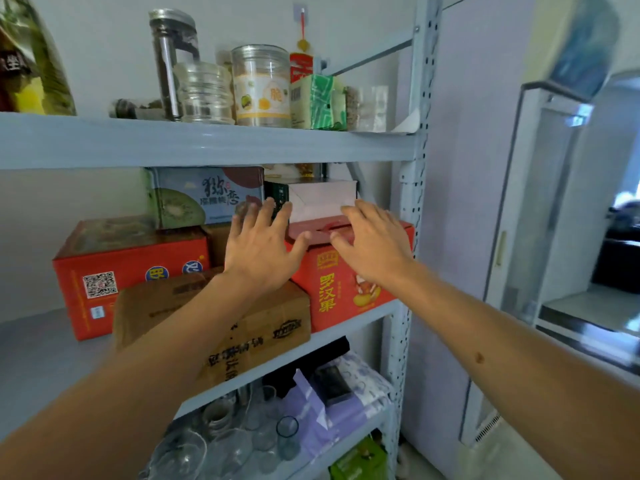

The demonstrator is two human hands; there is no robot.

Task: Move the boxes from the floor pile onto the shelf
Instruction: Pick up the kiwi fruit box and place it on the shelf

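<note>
shelf point(207, 147): grey metal rack, middle level filling up with boxes, jars sitting on the level above
red box point(349, 289): sitting at the right end of the middle level, close against the upright, front face near the edge
brown box point(242, 327): lying just left of the red box, corner jutting past the shelf edge
white box point(322, 202): resting on top of the red box, pushed toward the back, tight under the upper level
left hand point(259, 244): hovering open in front of the white box, fingers point(268, 211) spread, holding nothing
right hand point(370, 244): hovering over the red box top, spread too, holding nothing; contact with the lid is unclear
floor pile: not showing in this view
step: looking like release or final nudge of the white box
risk: pushing the white box further could be jamming it under the upper level or skewing it off the red lid
risk: an arm brushing the brown box could be tipping it off, since it is overhanging
</note>
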